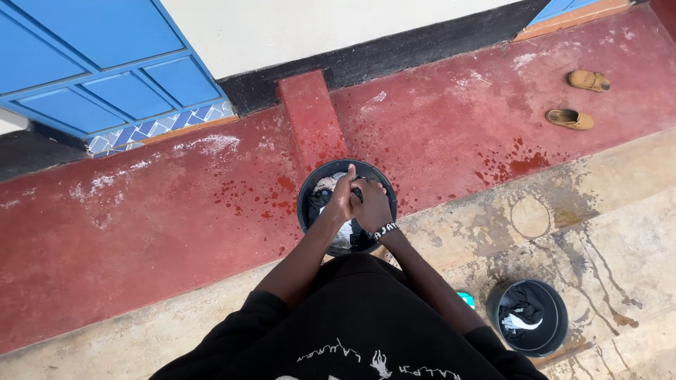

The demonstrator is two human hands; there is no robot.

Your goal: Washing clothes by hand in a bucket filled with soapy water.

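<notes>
A black round basin (307, 191) stands on the red floor right in front of me, holding wet dark and white clothes. Both my hands are over it, pressed together on a dark piece of cloth (357, 193). My left hand (343, 197) grips the cloth from the left. My right hand (371, 205), with a beaded band on its wrist, is clenched on the same cloth from the right. White fabric (344, 233) shows under my hands inside the basin.
A second black basin (558, 331) with dark and white laundry sits at the lower right on wet concrete. Two tan shoes (570, 119) lie far right on the red floor. A blue door (105, 63) and a wall are ahead; water splashes dot the floor.
</notes>
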